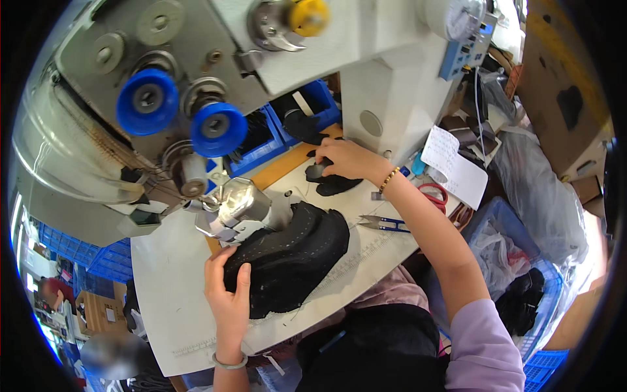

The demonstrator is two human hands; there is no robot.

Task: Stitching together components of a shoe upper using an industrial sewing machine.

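A black stitched piece [294, 248], curved like a shoe upper, lies on the white sewing table under the metal head of the sewing machine [241, 206]. Light stitch lines run across it. My left hand [225, 291] grips its left edge, the thumb on top and the fingers along the side close to the machine head. Farther off, my right hand [343, 160] reaches over small black cut pieces [336, 185]. Its fingers are bent and closed on one of them, partly hidden under the hand.
Blue bins [317, 104] with black pieces stand behind the table. Blue-handled thread snips [385, 223], red-handled scissors [434, 195] and paper sheets [460, 173] lie at the right. Blue knobs [219, 129] overhang the left side. A blue crate [548, 307] holds plastic bags at the right.
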